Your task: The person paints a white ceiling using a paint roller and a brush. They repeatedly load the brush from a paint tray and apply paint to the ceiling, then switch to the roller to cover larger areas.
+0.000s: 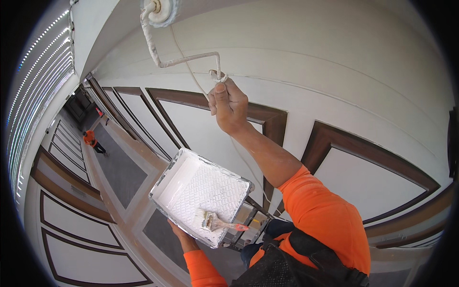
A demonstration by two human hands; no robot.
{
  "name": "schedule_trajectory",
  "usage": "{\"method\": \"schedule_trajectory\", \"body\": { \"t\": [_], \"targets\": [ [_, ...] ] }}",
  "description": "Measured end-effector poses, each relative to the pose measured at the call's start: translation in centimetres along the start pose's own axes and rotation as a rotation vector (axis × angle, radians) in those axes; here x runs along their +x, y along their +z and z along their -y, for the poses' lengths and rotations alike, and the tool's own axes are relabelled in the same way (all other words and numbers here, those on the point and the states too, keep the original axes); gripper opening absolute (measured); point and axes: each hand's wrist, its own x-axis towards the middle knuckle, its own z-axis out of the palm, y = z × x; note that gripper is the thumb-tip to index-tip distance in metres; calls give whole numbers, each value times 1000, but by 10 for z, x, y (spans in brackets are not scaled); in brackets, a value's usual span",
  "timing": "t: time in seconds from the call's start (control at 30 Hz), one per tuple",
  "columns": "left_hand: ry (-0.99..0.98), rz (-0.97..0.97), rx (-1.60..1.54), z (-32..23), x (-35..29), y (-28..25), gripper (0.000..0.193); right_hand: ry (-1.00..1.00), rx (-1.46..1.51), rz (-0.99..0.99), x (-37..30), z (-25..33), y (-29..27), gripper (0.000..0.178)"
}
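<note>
Raised toward the top of the wall, my right hand is closed round the handle of a paint roller, whose bent frame is crusted with white paint. The roller's white sleeve is up at the top edge of the view, against the surface there. Lower down, my left hand grips the near side of a paint tray from below, its fingers mostly hidden under the tray. White paint covers the tray's ribbed slope and pools in its far-left end. A paint-smeared brush with a reddish handle tip lies on the slope.
A thin pale cable hangs beside my right hand. Dark wooden mouldings frame white wall panels. Below are ladder-like dark rungs and, far down, a corridor floor. A person in orange stands there. Light strips line the left.
</note>
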Motion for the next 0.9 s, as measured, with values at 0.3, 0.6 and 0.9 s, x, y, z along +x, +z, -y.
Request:
{"method": "schedule_trajectory", "body": {
  "t": [0.3, 0.6, 0.9],
  "targets": [
    [2, 131, -18, 5, 24, -35, 63, -31, 27, -5, -9, 38, -38, 45],
    [-23, 151, 19, 4, 18, -21, 60, -81, 60, -107, -9, 79, -74, 48],
    [-25, 151, 27, 4, 14, -18, 59, -106, 93, -138, -6, 105, -96, 61]
  ]
}}
